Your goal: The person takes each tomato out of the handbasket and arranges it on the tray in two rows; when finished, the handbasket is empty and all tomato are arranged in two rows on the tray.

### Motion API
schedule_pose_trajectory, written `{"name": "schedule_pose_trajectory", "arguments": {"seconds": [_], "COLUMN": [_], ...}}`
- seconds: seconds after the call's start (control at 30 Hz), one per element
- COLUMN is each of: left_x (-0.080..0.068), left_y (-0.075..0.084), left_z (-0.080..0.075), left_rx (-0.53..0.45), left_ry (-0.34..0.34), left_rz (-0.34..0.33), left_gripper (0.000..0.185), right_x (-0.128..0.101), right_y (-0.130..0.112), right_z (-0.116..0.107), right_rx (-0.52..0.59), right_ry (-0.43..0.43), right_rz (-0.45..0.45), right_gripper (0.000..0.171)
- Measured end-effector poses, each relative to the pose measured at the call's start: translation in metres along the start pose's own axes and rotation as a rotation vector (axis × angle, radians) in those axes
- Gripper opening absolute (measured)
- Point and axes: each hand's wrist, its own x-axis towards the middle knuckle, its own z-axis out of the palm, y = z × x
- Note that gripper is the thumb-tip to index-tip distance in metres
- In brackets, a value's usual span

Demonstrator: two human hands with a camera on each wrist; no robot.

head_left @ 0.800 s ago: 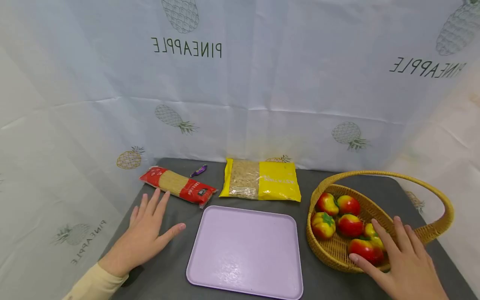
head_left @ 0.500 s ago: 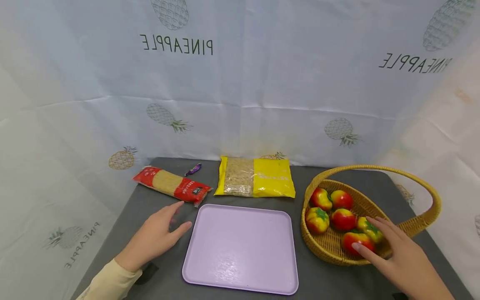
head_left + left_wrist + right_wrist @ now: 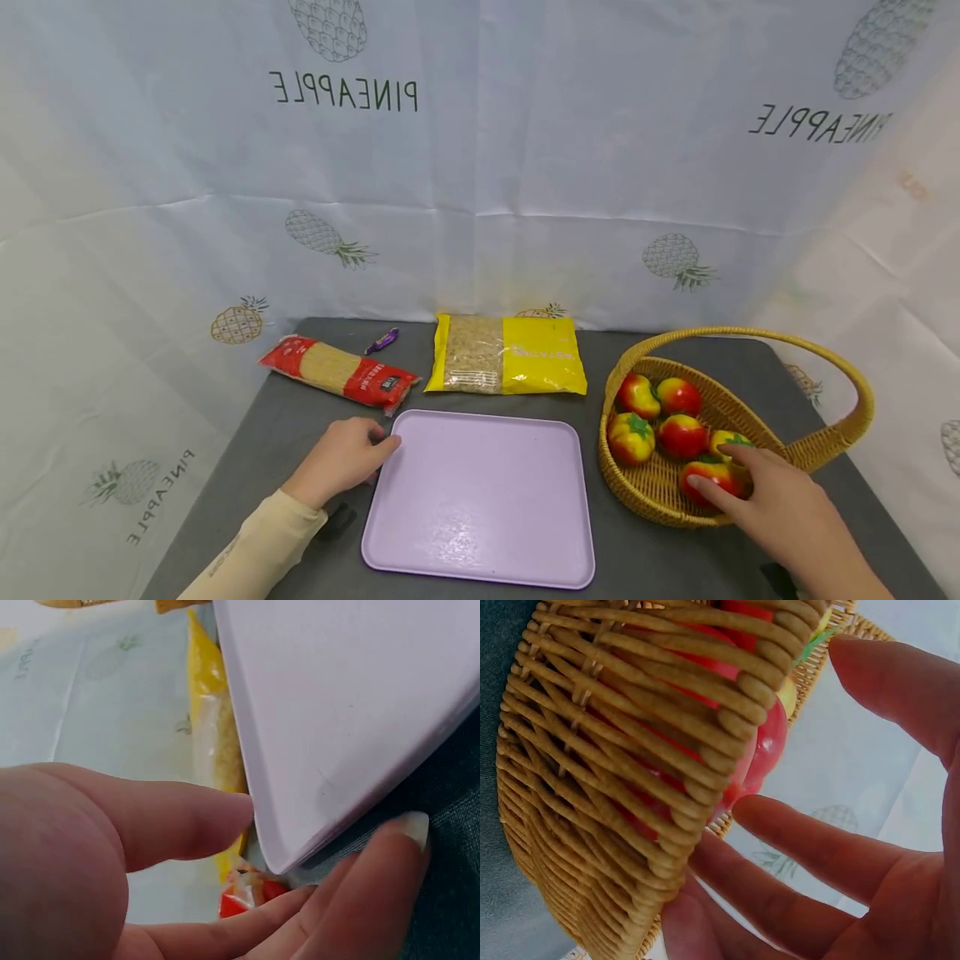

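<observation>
Lilac plastic, the tray (image 3: 480, 496) lies flat in the near middle of the dark grey table (image 3: 300, 408). The left hand (image 3: 343, 457) has its far left corner: in the left wrist view the thumb lies against the rim (image 3: 259, 825) and the fingers (image 3: 360, 892) curl under the corner, so it grips the tray there. A strip of bare table runs along the tray's left side, and a narrow gap parts its right edge from the wicker basket (image 3: 652, 492).

The right hand (image 3: 780, 517) reaches over the basket's near rim. Its fingers are spread and only lightly bent, tips resting on the nearest red-and-yellow pepper (image 3: 708, 479) without closing round it. Four more peppers (image 3: 660, 417) sit farther in the basket, and the tall handle (image 3: 847, 392) arches over the right side.

Along the far edge of the table lie a red noodle packet (image 3: 339, 373) at the left, a small purple wrapper (image 3: 382, 340) just beyond it, and a yellow bag (image 3: 506, 354) in the middle, close to the tray's far edge. A pale cloth printed with pineapples (image 3: 480, 167) hangs behind and wraps both sides, shutting the table in closely.
</observation>
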Motion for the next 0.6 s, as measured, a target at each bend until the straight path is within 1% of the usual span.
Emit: {"name": "schedule_pose_trajectory", "arguments": {"seconds": [0.17,0.3,0.6], "left_x": [0.0019,0.0023,0.0091], "left_y": [0.0002,-0.0014,-0.0038], "left_z": [0.0003,0.0007,0.0046], "left_rx": [-0.007,-0.027,-0.072], "left_ry": [-0.031,-0.053,-0.059], "left_rz": [-0.02,-0.04,-0.004], "left_gripper": [0.034,0.029,0.024], "right_x": [0.0029,0.0051,0.0083], "right_y": [-0.0044,-0.0085,-0.0095], "right_z": [0.0048,0.0058,0.0035], "right_rx": [-0.013,-0.029,-0.046], "right_ry": [-0.011,-0.033,-0.04], "right_rz": [0.0,0.007,0.011], "right_gripper": [0.102,0.104,0.104]}}
